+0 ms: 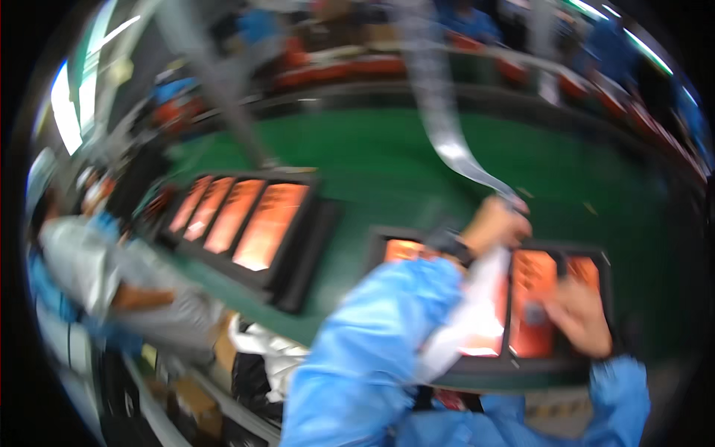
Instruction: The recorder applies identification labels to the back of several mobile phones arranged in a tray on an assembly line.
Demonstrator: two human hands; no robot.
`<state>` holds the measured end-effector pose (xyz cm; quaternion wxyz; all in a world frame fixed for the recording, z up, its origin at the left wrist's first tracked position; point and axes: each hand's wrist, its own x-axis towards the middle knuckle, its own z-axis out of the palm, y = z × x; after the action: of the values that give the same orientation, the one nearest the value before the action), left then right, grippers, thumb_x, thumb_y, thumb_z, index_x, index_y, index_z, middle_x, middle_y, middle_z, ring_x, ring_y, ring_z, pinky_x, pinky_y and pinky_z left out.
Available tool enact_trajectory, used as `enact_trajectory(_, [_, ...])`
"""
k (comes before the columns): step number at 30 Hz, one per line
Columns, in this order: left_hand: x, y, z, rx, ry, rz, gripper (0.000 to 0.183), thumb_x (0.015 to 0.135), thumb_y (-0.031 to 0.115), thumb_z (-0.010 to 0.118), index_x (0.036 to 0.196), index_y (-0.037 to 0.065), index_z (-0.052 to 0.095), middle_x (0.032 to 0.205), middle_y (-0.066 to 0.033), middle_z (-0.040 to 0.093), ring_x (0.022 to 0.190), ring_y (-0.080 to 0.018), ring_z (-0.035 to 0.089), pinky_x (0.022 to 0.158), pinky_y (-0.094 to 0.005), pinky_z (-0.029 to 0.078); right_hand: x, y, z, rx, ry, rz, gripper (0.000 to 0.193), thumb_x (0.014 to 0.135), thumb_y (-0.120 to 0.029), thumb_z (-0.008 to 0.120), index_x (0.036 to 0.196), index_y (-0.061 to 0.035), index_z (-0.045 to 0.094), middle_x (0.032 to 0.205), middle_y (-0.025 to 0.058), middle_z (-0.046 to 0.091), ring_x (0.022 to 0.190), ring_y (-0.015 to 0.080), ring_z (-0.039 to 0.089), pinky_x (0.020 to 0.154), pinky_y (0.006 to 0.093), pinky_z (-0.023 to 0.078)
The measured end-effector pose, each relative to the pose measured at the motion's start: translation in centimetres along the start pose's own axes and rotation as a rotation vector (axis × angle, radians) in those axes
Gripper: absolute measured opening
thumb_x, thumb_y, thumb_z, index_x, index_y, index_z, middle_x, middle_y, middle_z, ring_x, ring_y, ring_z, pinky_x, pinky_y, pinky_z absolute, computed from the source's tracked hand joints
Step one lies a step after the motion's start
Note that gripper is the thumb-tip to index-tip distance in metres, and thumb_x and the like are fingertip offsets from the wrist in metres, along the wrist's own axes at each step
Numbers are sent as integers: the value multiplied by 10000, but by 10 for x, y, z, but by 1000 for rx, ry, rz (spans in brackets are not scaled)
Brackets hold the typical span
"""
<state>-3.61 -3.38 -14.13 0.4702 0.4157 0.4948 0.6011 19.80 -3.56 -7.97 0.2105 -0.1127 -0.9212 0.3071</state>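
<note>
Our left hand (494, 221) is pinched shut on a clear film strip (454, 149), lifted above the black tray (607, 279). Our right hand (579, 316) lies flat on an orange panel (530, 298) just below it. We judge a slow, low-angle pull with steady downward pressure keeps the panel seated.

Near black tray of orange panels (521, 365) lies on the green belt (387, 171), right of a second black tray (298, 276), a seated person (112, 276) further left.
</note>
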Motion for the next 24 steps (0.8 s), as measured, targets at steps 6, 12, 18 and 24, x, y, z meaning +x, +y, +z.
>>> enact_trajectory(6, [-39, 46, 24, -212, -211, -189, 212, 810, 1, 455, 1010, -43, 509, 913, -126, 618, 767, -156, 604, 678, -259, 495, 43, 6, 5, -70, 456, -160, 242, 767, -83, 632, 996, -7, 623, 1019, 113, 567, 952, 282, 527, 811, 353, 431])
enact_trajectory(12, [-101, 74, 22, 35, -281, -162, 186, 874, 66, 501, 1046, 15, 551, 909, -32, 593, 827, -111, 569, 727, -241, 473, 47, -3, 31, 170, 449, -203, 318, 699, -66, 684, 1010, -25, 633, 986, 103, 558, 892, 253, 514, 737, 342, 445])
enact_trajectory(18, [-132, 71, 29, -388, -193, -203, 391, 934, 263, 433, 1239, 19, 412, 1185, -105, 508, 1108, -212, 497, 964, -384, 380, 45, -6, 35, 278, 354, -246, 221, 681, -39, 688, 901, -49, 675, 863, 51, 547, 821, 200, 491, 691, 307, 440])
enact_trajectory(24, [-132, 71, 39, -666, 56, -311, 345, 964, 258, 339, 1193, 27, 452, 1097, -99, 569, 1031, -211, 549, 923, -371, 415, 42, -5, 40, -215, 504, -527, 189, 628, -115, 629, 803, -58, 670, 832, 26, 584, 839, 206, 563, 659, 327, 448])
